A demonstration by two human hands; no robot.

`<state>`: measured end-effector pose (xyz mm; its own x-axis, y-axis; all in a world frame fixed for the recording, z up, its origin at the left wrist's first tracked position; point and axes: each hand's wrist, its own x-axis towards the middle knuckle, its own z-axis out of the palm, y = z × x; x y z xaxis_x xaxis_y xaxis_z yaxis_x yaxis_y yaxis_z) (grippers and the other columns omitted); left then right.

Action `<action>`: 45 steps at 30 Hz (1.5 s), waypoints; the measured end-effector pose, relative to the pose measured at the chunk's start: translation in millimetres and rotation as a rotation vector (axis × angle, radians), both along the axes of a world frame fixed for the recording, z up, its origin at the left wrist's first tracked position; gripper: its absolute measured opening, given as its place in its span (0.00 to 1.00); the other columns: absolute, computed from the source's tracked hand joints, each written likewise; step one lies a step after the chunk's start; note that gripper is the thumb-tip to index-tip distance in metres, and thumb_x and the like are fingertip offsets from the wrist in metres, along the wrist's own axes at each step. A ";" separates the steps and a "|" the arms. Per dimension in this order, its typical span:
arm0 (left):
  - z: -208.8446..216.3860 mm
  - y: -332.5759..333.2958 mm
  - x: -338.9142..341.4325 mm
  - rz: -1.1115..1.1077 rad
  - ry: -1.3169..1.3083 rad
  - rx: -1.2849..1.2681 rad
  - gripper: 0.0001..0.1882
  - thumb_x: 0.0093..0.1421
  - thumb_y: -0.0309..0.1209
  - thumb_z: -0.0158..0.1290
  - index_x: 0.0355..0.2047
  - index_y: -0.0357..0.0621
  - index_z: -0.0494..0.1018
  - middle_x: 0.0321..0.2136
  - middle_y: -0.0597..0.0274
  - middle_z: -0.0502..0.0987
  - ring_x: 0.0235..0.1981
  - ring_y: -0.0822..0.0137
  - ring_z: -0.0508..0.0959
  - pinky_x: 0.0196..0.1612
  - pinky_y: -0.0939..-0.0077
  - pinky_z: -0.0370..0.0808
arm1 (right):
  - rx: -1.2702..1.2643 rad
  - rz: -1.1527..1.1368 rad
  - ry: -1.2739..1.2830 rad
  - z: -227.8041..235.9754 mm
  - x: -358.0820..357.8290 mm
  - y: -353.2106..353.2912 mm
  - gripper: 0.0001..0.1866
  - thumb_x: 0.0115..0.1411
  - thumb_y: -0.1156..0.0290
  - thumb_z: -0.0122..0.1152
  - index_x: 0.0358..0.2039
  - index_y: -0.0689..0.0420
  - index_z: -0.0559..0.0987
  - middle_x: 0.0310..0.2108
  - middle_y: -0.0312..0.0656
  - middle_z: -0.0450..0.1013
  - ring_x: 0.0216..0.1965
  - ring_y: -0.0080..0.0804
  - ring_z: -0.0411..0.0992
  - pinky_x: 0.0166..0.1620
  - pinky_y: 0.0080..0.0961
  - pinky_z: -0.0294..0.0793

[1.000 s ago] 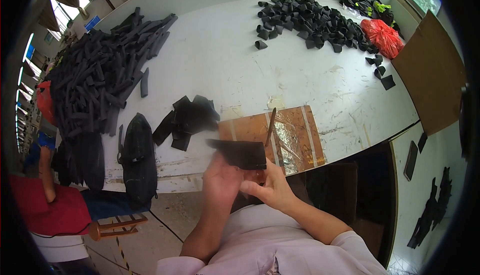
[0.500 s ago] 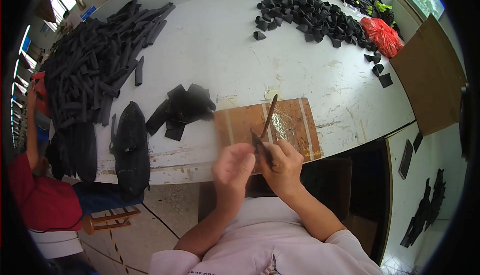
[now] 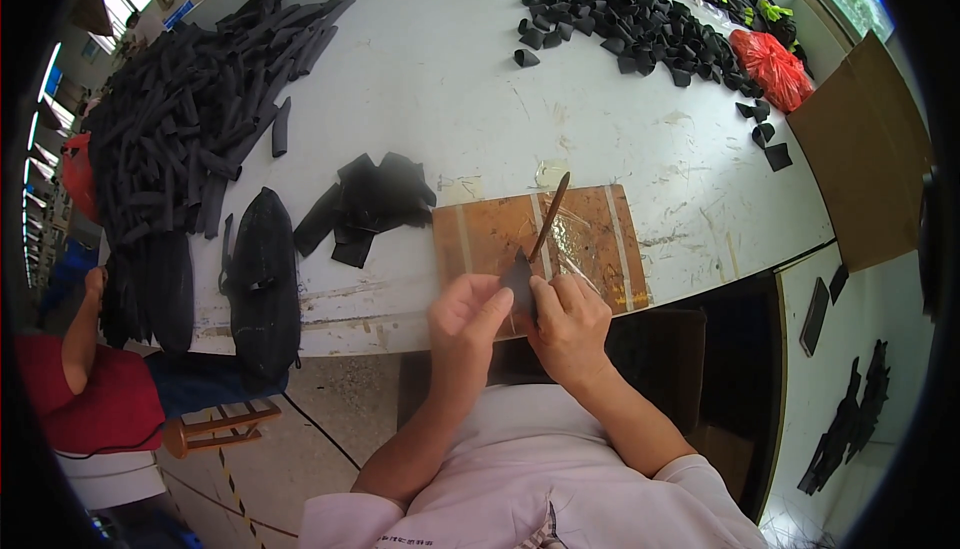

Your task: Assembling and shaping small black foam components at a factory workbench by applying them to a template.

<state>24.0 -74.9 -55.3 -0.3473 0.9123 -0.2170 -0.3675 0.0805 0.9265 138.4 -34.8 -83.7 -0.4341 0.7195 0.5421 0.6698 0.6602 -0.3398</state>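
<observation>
Just above the near edge of the table, my left hand is closed, thumb and fingers pinching a small black piece of sheet material. My right hand is closed against the other side of that piece. A thin brown stick slants up and away out of my right fist; its lower end is hidden by the hand. Beneath both hands lies a brown board crossed by pale tape strips, with a wet-looking, shiny patch. A small stack of flat black pieces sits left of the board.
A large heap of long dark strips covers the left of the table. Small folded black pieces are piled far right by a red plastic bag and cardboard sheet. A black pouch lies front left. A co-worker in red sits left.
My left hand has come in to the black piece and now pinches it. The piece shows flatter between my hands, and the stick has shifted slightly right. The co-worker's arm at left has lowered.
</observation>
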 end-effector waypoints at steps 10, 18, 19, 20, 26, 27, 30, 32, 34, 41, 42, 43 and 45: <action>-15.7 -0.3 -6.1 -0.023 -0.126 -0.021 0.03 0.52 0.22 0.52 0.28 0.37 0.71 0.23 0.65 0.74 0.24 0.76 0.72 0.30 0.85 0.69 | 0.045 0.021 -0.021 -0.1 -3.1 -0.7 0.13 0.35 0.75 0.54 0.27 0.60 0.71 0.18 0.38 0.60 0.19 0.31 0.64 0.18 0.25 0.63; -10.4 -3.4 -11.1 -0.036 0.149 0.018 0.04 0.54 0.25 0.49 0.26 0.37 0.69 0.21 0.66 0.71 0.23 0.75 0.70 0.30 0.83 0.66 | -0.618 0.255 0.318 25.7 9.5 5.7 0.23 0.45 0.63 0.65 0.38 0.62 0.72 0.26 0.41 0.67 0.27 0.30 0.68 0.27 0.22 0.69; -11.1 -4.1 -10.9 -0.043 0.148 0.021 0.04 0.54 0.25 0.49 0.26 0.37 0.69 0.21 0.66 0.71 0.23 0.75 0.70 0.30 0.83 0.66 | -0.605 0.247 0.386 26.7 10.5 5.8 0.24 0.46 0.60 0.64 0.39 0.63 0.73 0.26 0.41 0.66 0.26 0.25 0.67 0.28 0.20 0.69; -12.6 -4.7 -10.9 -0.083 0.358 0.068 0.03 0.53 0.24 0.48 0.26 0.37 0.68 0.20 0.64 0.70 0.22 0.72 0.70 0.28 0.81 0.66 | -0.602 0.240 0.387 25.1 10.3 6.1 0.24 0.46 0.60 0.64 0.39 0.63 0.73 0.26 0.41 0.66 0.26 0.25 0.67 0.28 0.20 0.69; -19.9 -4.2 7.2 0.066 0.861 0.145 0.03 0.48 0.20 0.48 0.25 0.38 0.66 0.18 0.57 0.68 0.17 0.64 0.69 0.21 0.75 0.66 | -0.547 0.193 0.391 25.0 -0.5 4.8 0.06 0.47 0.75 0.57 0.28 0.61 0.76 0.23 0.43 0.68 0.24 0.40 0.69 0.26 0.30 0.68; -27.4 -2.3 9.7 0.150 0.893 0.197 0.04 0.49 0.18 0.48 0.25 0.37 0.65 0.16 0.62 0.68 0.16 0.74 0.67 0.19 0.82 0.64 | -0.441 0.174 0.338 21.1 -3.5 2.4 0.05 0.46 0.76 0.55 0.26 0.61 0.74 0.23 0.44 0.66 0.24 0.42 0.68 0.25 0.31 0.69; -41.1 1.1 11.4 0.288 0.766 0.247 0.06 0.48 0.14 0.47 0.25 0.36 0.64 0.16 0.66 0.69 0.15 0.83 0.67 0.16 0.90 0.61 | -0.254 0.080 0.174 6.4 -9.0 -3.7 0.08 0.42 0.80 0.58 0.26 0.60 0.73 0.22 0.42 0.66 0.21 0.39 0.67 0.23 0.29 0.67; -40.5 8.4 10.0 0.279 0.289 0.083 0.07 0.49 0.13 0.46 0.27 0.38 0.63 0.18 0.66 0.70 0.13 0.83 0.65 0.14 0.89 0.60 | -0.201 0.067 0.137 0.8 -9.5 -2.8 0.10 0.41 0.81 0.57 0.27 0.58 0.72 0.22 0.42 0.65 0.22 0.40 0.68 0.23 0.31 0.67; -33.2 2.3 1.3 0.187 0.059 -0.025 0.09 0.48 0.16 0.46 0.30 0.37 0.63 0.20 0.64 0.69 0.15 0.81 0.66 0.15 0.87 0.62 | -0.203 -0.032 0.055 -2.8 -10.4 -0.7 0.10 0.41 0.81 0.56 0.27 0.59 0.71 0.22 0.43 0.65 0.22 0.41 0.67 0.24 0.32 0.67; -15.4 -1.8 -14.2 -0.127 -0.490 0.041 0.12 0.45 0.15 0.44 0.31 0.39 0.63 0.24 0.65 0.68 0.14 0.82 0.60 0.14 0.88 0.56 | -0.729 0.199 0.690 -3.9 0.4 7.6 0.01 0.46 0.78 0.55 0.22 0.61 0.74 0.21 0.38 0.68 0.19 0.28 0.65 0.23 0.19 0.64; -14.3 -0.9 -14.1 -0.133 -0.258 -0.028 0.12 0.44 0.16 0.45 0.31 0.40 0.63 0.24 0.65 0.68 0.14 0.82 0.62 0.15 0.88 0.57 | -0.729 0.196 0.689 -4.2 0.6 7.5 0.01 0.46 0.78 0.55 0.22 0.61 0.74 0.21 0.38 0.68 0.19 0.28 0.65 0.23 0.19 0.64; -15.5 2.8 -8.7 -0.004 -0.163 -0.012 0.15 0.41 0.12 0.43 0.31 0.38 0.65 0.22 0.65 0.68 0.12 0.84 0.58 0.14 0.90 0.55 | -1.117 0.263 0.958 -0.9 0.3 5.6 0.01 0.48 0.77 0.55 0.21 0.60 0.74 0.21 0.36 0.67 0.19 0.25 0.64 0.23 0.18 0.62; -19.5 7.1 -2.0 0.132 0.109 0.101 0.15 0.41 0.11 0.43 0.32 0.37 0.65 0.22 0.65 0.68 0.13 0.84 0.59 0.15 0.90 0.56 | -1.509 0.325 1.220 4.6 -2.6 1.8 0.02 0.50 0.77 0.55 0.21 0.59 0.74 0.22 0.34 0.67 0.19 0.22 0.62 0.23 0.17 0.61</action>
<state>22.0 -67.9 -74.9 -0.4822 0.8723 -0.0811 -0.2654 -0.0573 0.9624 135.9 -33.0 -79.1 -0.5557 0.7860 -0.2709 -0.3835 -0.5315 -0.7553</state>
